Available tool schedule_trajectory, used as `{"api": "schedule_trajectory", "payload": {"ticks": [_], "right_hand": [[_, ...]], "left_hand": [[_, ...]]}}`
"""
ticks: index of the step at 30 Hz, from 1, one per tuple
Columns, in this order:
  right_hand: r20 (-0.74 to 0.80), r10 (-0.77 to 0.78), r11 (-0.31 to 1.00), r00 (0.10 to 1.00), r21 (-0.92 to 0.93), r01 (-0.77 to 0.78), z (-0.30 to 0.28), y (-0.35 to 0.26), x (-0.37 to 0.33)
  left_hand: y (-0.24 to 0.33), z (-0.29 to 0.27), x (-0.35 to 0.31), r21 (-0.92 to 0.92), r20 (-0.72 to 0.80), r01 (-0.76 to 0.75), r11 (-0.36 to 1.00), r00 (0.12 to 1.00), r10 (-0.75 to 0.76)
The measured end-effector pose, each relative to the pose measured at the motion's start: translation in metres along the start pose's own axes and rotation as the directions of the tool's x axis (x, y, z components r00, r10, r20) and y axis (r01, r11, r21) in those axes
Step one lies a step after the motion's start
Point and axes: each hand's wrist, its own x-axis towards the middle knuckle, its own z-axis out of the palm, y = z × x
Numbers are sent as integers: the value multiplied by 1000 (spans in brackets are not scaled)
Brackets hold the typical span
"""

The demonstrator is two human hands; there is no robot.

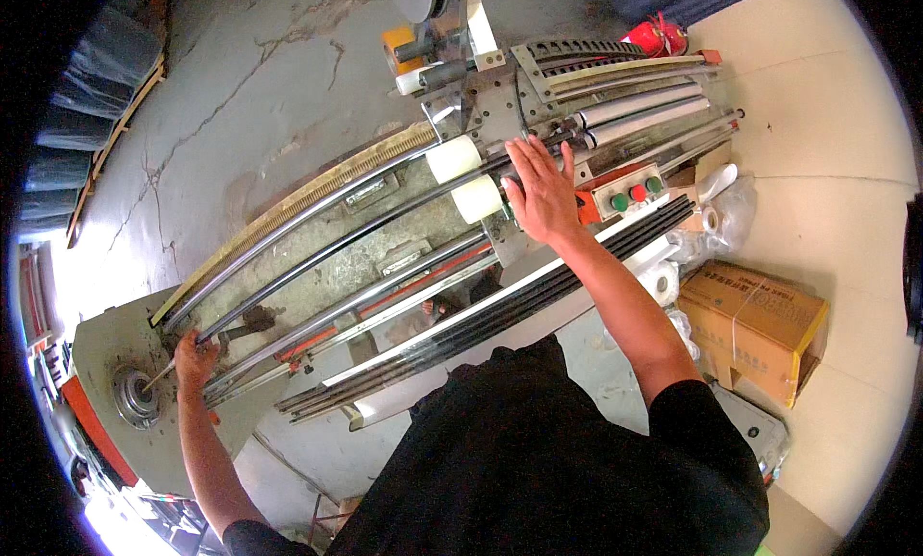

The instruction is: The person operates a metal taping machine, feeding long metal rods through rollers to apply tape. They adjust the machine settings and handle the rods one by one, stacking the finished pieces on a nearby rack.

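A long dark metal rod (356, 234) lies lengthwise over the bed of a machine. Around its left end my left hand (195, 362) is closed, beside a round metal hub (137, 396) on the machine's grey end plate. A thin pale shaft shows between that hand and the hub. My right hand (544, 189) lies flat with its fingers stretched out over the carriage, near the rod's far part. Just left of it sit two white rollers (478, 199). Whether its palm presses on the rod I cannot tell.
Several black rods (519, 316) lie along the machine's near edge. A control box (630, 193) with green and red buttons stands right of my right hand. At the right are a cardboard box (750, 316) and plastic-wrapped rolls (663, 282); red fire extinguishers (659, 37) stand at the back.
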Motion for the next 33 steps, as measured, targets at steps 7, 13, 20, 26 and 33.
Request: {"api": "schedule_trajectory", "payload": {"ticks": [7,13,20,26,33], "right_hand": [[-19,14,1000,1000,6,-14,-1,-3,0],[-52,-2,1000,999,22,4,7,-4,2],[-65,-11,1000,998,13,12,1,-5,4],[-79,-27,999,997,44,31,0,-5,1],[-105,-65,991,992,108,76,-2,-4,1]], "left_hand": [[-4,6,24,67,115,-78,995,991,70],[159,-6,7,-11,152,-127,992,980,127],[319,23,7,-1,-2,-357,934,934,357],[452,35,5,-42,-93,-476,878,877,471],[492,32,11,-1,-45,-359,933,932,359]]}}
